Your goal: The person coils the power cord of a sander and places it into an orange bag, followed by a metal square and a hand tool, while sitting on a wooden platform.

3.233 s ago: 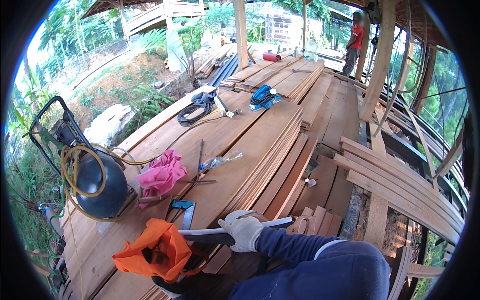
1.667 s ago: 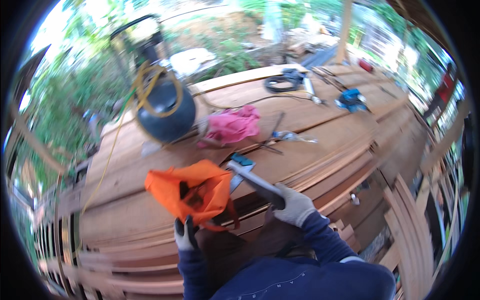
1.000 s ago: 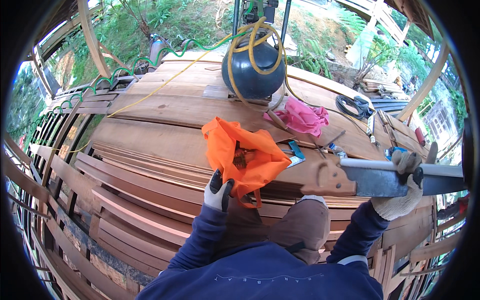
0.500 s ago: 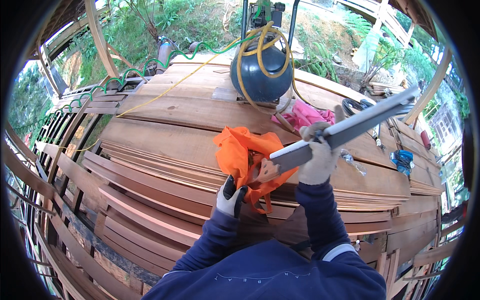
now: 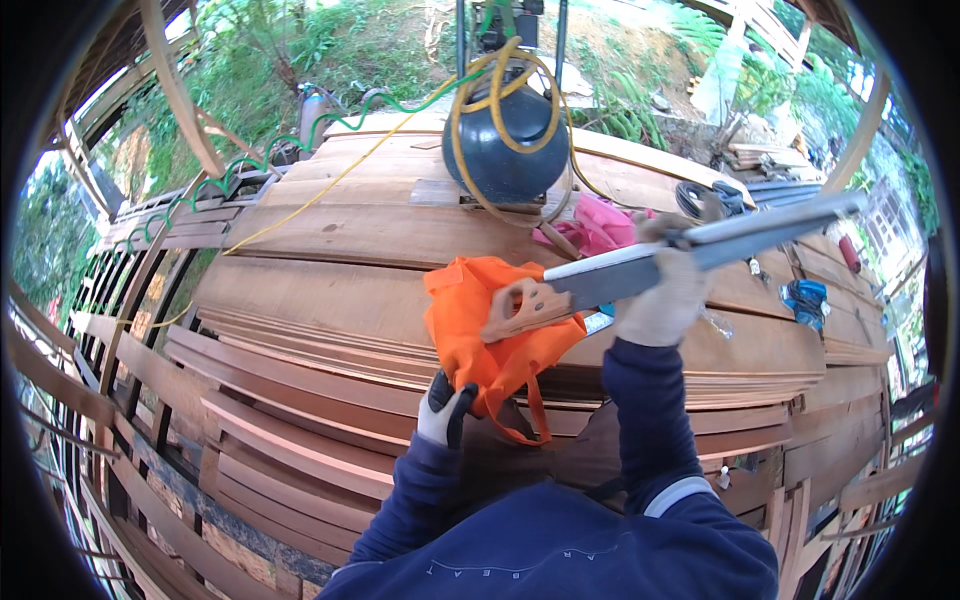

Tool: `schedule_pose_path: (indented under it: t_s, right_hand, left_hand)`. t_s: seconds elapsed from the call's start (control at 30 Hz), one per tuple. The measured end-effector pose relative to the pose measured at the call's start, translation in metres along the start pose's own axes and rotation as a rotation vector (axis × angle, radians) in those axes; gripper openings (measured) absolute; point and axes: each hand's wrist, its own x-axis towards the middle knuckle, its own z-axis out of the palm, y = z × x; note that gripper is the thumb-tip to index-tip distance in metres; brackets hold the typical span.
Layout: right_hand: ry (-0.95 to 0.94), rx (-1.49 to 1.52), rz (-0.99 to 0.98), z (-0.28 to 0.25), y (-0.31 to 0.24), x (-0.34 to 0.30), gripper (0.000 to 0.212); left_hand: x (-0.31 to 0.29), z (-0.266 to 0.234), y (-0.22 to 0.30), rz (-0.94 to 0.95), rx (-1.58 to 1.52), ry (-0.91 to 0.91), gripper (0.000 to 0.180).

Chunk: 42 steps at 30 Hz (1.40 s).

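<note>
My right hand [image 5: 662,305], in a pale work glove, is closed around the blade of a handsaw [image 5: 604,285] and lifts it over the boards. The saw's wooden handle [image 5: 528,310] points left, in front of the orange cloth bag [image 5: 458,310], while the grey blade with a pale strip along its upper edge slants up to the right. With dark-tipped glove fingers pinched together, my left hand [image 5: 445,410] grips the bag's lower edge. One bag strap [image 5: 536,405] hangs down over the edge of the boards. A small shiny piece shows just below the blade, too hidden to name.
Stacked planks [image 5: 330,235] spread before me. Behind stands a dark compressor tank [image 5: 505,145] with a yellow hose coiled on it. A pink cloth [image 5: 600,222], a blue power tool [image 5: 805,300] and black coiled cable [image 5: 692,198] lie to the right. Slatted gaps run along the left.
The saw has moved out to the right and tilted flatter, baring more of its handle. My left hand has slipped slightly lower with the bag. The whole view has shifted a little.
</note>
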Motion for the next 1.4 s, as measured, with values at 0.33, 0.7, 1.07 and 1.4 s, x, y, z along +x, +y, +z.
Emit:
schedule_pose_path:
  t_s: [0.33,0.7,1.07,1.4]
  right_hand:
    - [-0.249,-0.489,-0.138,-0.1,-0.087,0.082,0.063]
    - [-1.386,-1.856,0.27,-0.241,0.017,0.067,0.081]
    - [-1.199,-1.81,0.196,-0.28,0.058,0.059,0.076]
    - [-0.442,-1.79,-0.157,-0.331,0.041,0.005,0.07]
  left_hand:
    - [0.021,-0.05,-0.006,0.223,0.036,0.211,0.032]
    - [0.171,-0.081,0.047,0.195,-0.292,-0.007,0.029]
    - [0.116,-0.028,0.098,0.134,-0.103,-0.176,0.047]
    - [0.001,-0.072,-0.05,0.504,1.152,-0.103,0.034]
